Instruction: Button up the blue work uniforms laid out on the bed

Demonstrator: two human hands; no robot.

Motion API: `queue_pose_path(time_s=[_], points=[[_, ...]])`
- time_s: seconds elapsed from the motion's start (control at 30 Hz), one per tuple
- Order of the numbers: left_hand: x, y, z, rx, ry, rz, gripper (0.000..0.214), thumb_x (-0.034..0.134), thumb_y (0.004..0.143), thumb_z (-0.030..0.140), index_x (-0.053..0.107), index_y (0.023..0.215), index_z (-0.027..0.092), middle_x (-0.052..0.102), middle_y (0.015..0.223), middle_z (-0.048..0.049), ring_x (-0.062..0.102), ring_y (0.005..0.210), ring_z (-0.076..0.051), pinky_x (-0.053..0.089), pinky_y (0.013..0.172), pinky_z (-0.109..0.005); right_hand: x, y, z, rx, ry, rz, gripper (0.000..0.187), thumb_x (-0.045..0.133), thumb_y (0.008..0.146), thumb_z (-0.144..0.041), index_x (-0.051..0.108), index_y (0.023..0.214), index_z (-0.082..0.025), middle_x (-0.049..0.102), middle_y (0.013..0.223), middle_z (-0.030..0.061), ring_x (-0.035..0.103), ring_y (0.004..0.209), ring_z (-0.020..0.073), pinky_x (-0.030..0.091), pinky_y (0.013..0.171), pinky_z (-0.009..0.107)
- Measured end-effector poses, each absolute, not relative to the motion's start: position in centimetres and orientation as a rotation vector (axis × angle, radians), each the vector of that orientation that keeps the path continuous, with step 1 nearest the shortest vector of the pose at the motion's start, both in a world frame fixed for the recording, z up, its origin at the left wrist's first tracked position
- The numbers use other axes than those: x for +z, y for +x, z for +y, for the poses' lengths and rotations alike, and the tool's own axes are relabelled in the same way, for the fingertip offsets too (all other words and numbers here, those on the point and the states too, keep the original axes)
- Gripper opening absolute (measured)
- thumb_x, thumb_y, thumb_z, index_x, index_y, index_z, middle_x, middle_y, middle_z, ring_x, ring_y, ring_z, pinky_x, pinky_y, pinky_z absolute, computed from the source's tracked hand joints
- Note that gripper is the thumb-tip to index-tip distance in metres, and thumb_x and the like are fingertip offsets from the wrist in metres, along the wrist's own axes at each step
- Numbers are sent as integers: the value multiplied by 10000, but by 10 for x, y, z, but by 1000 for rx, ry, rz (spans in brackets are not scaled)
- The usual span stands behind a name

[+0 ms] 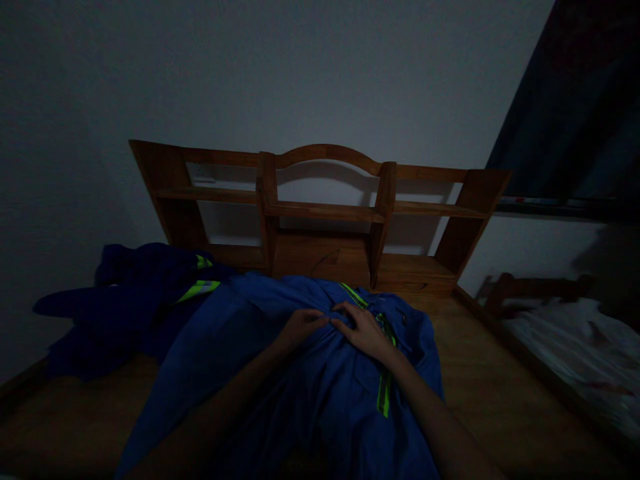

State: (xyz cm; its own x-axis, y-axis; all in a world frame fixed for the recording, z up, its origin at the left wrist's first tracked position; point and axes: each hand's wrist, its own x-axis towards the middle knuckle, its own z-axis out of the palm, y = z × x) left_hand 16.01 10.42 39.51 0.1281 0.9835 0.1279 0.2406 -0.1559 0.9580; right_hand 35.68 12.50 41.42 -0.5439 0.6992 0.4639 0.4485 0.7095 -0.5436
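A blue work jacket (pixel 280 373) with neon-green reflective stripes lies spread on a wooden desk (pixel 500 400) in front of me. My left hand (pixel 300 325) rests on its upper middle, fingers curled and pinching the fabric. My right hand (pixel 365 330) lies beside it, fingertips nearly touching the left ones, fingers bent and pressed on the cloth near a green stripe. Both forearms reach in from the bottom edge.
A second dark blue garment (pixel 135 300) with green stripes lies bunched at the left. A wooden shelf unit (pixel 325 213) stands at the desk's back against a grey wall. A bed with white bedding (pixel 575 353) is at the right. The room is dim.
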Motion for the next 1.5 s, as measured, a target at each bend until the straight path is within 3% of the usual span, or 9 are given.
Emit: queue_pose_path(time_s=[0.17, 0.33, 0.6, 1.23, 1.5], points=[[390, 158, 104, 1084, 1350, 1143, 353, 654, 701, 450, 680, 832, 123, 687, 776, -25, 619, 696, -169, 482, 667, -270, 408, 354, 132, 580, -840, -2169, 221, 549, 848, -388, 588, 960, -202, 622, 880, 9, 568, 834, 156, 410, 751, 245], [390, 156, 105, 1080, 1233, 1072, 377, 716, 648, 428, 686, 876, 128, 702, 842, -40, 637, 763, -190, 488, 747, -297, 406, 354, 136, 653, -769, -2121, 194, 539, 854, -358, 585, 951, -197, 609, 890, 7, 560, 860, 159, 405, 776, 254], [386, 156, 110, 1113, 1282, 1130, 381, 740, 599, 431, 699, 843, 141, 701, 802, -15, 639, 751, -191, 493, 724, -287, 404, 352, 136, 669, -774, -2079, 127, 553, 825, -275, 597, 910, -191, 614, 875, 4, 561, 850, 157, 406, 778, 260], [391, 163, 100, 1428, 1984, 1481, 150, 599, 747, 282, 657, 853, 195, 687, 853, -13, 631, 816, -167, 478, 775, -268, 404, 349, 135, 701, -785, -2015, 154, 549, 834, -310, 628, 906, -199, 652, 885, 4, 597, 849, 159, 430, 787, 263], [390, 165, 99, 1505, 1997, 1479, 143, 587, 750, 233, 634, 880, 199, 677, 865, -3, 628, 828, -157, 479, 787, -264, 408, 348, 131, 709, -744, -2041, 150, 576, 820, -303, 641, 917, -208, 663, 905, 3, 604, 880, 160, 435, 816, 267]])
